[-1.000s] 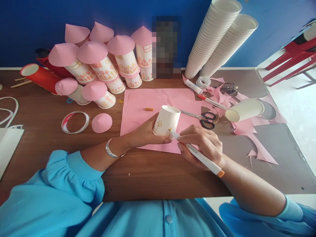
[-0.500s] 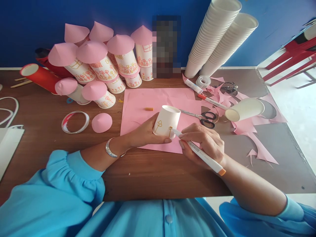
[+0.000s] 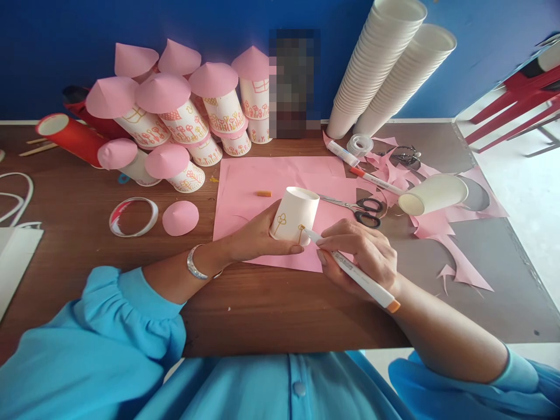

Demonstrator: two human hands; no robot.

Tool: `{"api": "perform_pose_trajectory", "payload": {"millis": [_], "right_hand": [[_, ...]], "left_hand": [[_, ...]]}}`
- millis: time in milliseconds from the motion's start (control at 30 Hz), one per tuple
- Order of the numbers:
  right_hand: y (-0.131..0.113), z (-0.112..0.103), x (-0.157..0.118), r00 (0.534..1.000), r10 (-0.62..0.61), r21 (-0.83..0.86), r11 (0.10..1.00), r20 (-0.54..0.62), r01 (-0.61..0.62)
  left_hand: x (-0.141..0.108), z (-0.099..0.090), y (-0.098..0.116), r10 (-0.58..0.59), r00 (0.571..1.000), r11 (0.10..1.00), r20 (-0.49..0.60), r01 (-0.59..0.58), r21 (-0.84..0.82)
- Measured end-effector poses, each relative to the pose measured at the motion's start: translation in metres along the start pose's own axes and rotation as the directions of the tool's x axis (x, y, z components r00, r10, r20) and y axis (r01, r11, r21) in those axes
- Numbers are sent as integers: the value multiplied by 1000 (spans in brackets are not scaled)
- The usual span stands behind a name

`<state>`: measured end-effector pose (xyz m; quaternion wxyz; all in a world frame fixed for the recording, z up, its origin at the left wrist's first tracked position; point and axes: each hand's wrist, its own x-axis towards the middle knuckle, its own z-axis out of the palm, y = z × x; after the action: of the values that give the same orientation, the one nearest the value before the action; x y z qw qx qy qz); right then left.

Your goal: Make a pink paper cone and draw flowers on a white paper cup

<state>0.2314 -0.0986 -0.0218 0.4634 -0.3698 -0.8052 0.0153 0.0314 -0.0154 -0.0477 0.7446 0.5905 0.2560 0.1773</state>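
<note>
My left hand (image 3: 266, 236) is wrapped around a white paper cup (image 3: 297, 209), held upside down and slightly tilted above pink paper (image 3: 245, 175). Two small ochre flower drawings show on the cup's side. Between the fingers of my right hand (image 3: 361, 251) is a white marker (image 3: 365, 280) with an orange end, its tip touching the right-hand flower. Just behind the cup lie scissors (image 3: 367, 211) with black handles, and a short ochre marker cap (image 3: 263, 193) rests on the pink paper.
Decorated cup towers with pink cone roofs (image 3: 163, 92) stand at the back left. Tall stacks of paper cups (image 3: 376, 64) lean against the blue wall. A loose cup (image 3: 433, 194), pink scraps (image 3: 459, 256) and a red-capped marker (image 3: 376, 181) lie right; a tape roll (image 3: 133, 216) lies left.
The marker tip has shifted very slightly on the right-hand flower, whose outline looks a little fuller. Both hands otherwise keep their places.
</note>
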Motion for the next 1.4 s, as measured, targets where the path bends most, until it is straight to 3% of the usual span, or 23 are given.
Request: {"api": "perform_pose_trajectory", "payload": {"millis": [1400], "right_hand": [[0,-1,0,1000,10,-15,1000,-10,-10]], "left_hand": [[-1,-1,-1,-19,999,1000,-49,19,12]]}}
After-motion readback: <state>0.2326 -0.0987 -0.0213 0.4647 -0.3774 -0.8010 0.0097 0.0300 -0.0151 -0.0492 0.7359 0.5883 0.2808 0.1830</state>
